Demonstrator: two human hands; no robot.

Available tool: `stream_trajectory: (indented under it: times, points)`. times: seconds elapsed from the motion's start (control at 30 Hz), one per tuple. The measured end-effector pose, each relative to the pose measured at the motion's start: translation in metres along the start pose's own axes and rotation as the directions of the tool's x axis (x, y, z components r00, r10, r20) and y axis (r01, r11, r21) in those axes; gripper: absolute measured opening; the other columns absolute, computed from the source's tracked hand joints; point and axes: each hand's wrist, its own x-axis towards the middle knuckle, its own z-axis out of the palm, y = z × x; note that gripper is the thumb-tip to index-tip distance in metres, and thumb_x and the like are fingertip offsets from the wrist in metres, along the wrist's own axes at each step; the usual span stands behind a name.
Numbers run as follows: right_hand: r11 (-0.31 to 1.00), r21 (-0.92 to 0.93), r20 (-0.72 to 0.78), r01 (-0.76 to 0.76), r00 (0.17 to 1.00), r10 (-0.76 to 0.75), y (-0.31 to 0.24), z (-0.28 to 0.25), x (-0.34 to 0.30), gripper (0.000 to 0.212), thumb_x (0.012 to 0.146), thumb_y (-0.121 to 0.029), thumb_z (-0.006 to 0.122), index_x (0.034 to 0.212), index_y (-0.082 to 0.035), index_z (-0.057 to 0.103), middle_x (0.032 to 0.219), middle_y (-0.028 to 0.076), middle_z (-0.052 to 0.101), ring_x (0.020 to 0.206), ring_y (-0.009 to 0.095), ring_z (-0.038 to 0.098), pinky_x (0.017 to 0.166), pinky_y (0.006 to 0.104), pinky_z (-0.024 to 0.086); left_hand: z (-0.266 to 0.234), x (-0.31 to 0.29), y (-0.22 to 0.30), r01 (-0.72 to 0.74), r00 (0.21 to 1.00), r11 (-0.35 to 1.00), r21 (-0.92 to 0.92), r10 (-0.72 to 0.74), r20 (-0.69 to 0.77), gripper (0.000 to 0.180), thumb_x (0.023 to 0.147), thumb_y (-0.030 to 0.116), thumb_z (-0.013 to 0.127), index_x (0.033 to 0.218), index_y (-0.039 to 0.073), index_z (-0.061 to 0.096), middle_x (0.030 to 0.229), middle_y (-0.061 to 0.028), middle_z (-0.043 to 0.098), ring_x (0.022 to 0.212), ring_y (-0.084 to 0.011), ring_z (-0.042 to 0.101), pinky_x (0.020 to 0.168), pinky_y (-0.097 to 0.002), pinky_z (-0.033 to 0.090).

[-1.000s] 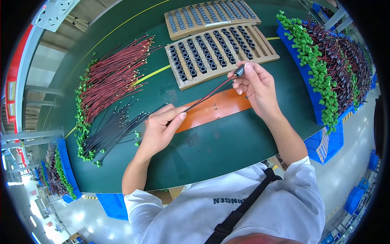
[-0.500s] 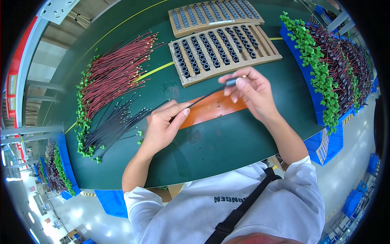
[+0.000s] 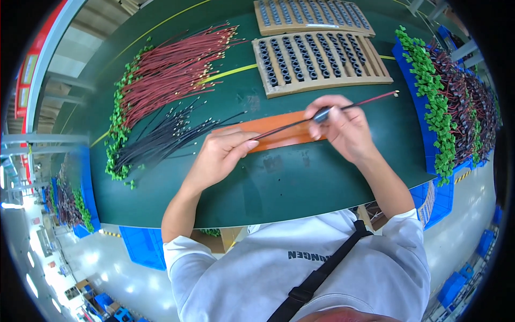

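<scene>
My left hand [image 3: 217, 158] is closed in a pinch on a pair of thin wires [image 3: 284, 127], one black and one red. These run to the right into a black cylindrical ferrite core [image 3: 322, 114], which my right hand [image 3: 347, 135] grips between thumb and fingers. Beyond the core the wires stick out to the upper right, with bare tips at the end. Beneath both hands lies an orange mat [image 3: 289, 138]. The far ends of the wires, left of my left hand, cannot be made out.
Red wires [image 3: 171, 72] and black wires [image 3: 161, 134] with green connectors lie at the left. A wooden rack [image 3: 327, 81] of black cores stands ahead, with a second rack [image 3: 316, 29] behind it. At the right, a blue bin [image 3: 416, 112] holds finished-looking wire bundles.
The wires now pass through the core and stick out past my right hand; before, no ends showed beyond it. The view has shifted, so the table contents sit farther right and higher.
</scene>
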Motion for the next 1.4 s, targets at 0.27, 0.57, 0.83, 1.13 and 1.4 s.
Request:
stream_trajectory:
  times: [0.27, 0.57, 0.83, 1.13, 1.4]
  points:
    - [0.967, -0.09, -0.042, -0.237, 0.971, 0.234, 0.042, 0.041, 0.029, 0.035, 0.111, -0.023, 0.048, 0.126, 0.005, 0.062, 0.128, 0.017, 0.066, 0.107, 0.021, 0.069, 0.092, 0.0326, 0.057, -0.031, -0.02, -0.023, -0.108, 0.993, 0.989, -0.097, 0.111, 0.029, 0.051, 0.081, 0.008, 0.083, 0.129, 0.004, 0.068, 0.111, -0.0103, 0.069, 0.103, -0.0208, 0.065, 0.088, -0.0344, 0.053]
    - [0.965, 0.017, -0.046, -0.26, 0.964, 0.26, 0.072, 0.022, 0.026, 0.03, 0.11, -0.024, 0.048, 0.119, 0.001, 0.063, 0.131, 0.021, 0.064, 0.108, 0.022, 0.069, 0.095, 0.0331, 0.057, -0.033, -0.042, -0.091, -0.022, 0.984, 0.793, -0.608, -0.092, -0.155, 0.035, 0.087, -0.008, 0.073, 0.122, -0.004, 0.069, 0.124, -0.0153, 0.062, 0.109, -0.0264, 0.067, 0.097, -0.039, 0.058]
    - [0.919, -0.384, -0.101, -0.087, 0.993, 0.052, 0.071, 0.028, 0.022, 0.029, 0.11, -0.024, 0.049, 0.118, 0.001, 0.062, 0.122, 0.019, 0.068, 0.109, 0.021, 0.068, 0.092, 0.0305, 0.058, -0.005, -0.034, -0.079, -0.004, 0.924, 0.949, -0.316, -0.117, -0.363, 0.023, 0.086, -0.004, 0.075, 0.108, 0.0, 0.077, 0.106, -0.0099, 0.075, 0.093, -0.0177, 0.072, 0.084, -0.0285, 0.058]
    - [0.935, -0.325, -0.189, -0.143, 0.978, 0.084, 0.064, 0.038, 0.017, 0.028, 0.111, -0.023, 0.048, 0.12, -0.001, 0.061, 0.117, 0.013, 0.071, 0.11, 0.018, 0.068, 0.089, 0.0284, 0.057, 0.012, -0.018, -0.072, -0.14, 0.852, 0.99, 0.012, 0.127, -0.508, 0.016, 0.082, -0.004, 0.078, 0.098, -0.003, 0.078, 0.097, -0.0116, 0.078, 0.092, -0.0215, 0.073, 0.085, -0.0304, 0.057]
    - [0.882, -0.46, -0.16, -0.098, 0.987, 0.026, 0.073, 0.034, 0.02, 0.026, 0.11, -0.022, 0.049, 0.118, -0.002, 0.063, 0.114, 0.007, 0.071, 0.108, 0.013, 0.066, 0.086, 0.0263, 0.057, 0.019, -0.013, -0.076, -0.134, 0.834, 0.991, -0.018, 0.103, -0.542, 0.014, 0.081, -0.005, 0.079, 0.095, -0.004, 0.077, 0.097, -0.0112, 0.078, 0.093, -0.021, 0.072, 0.087, -0.0311, 0.056]
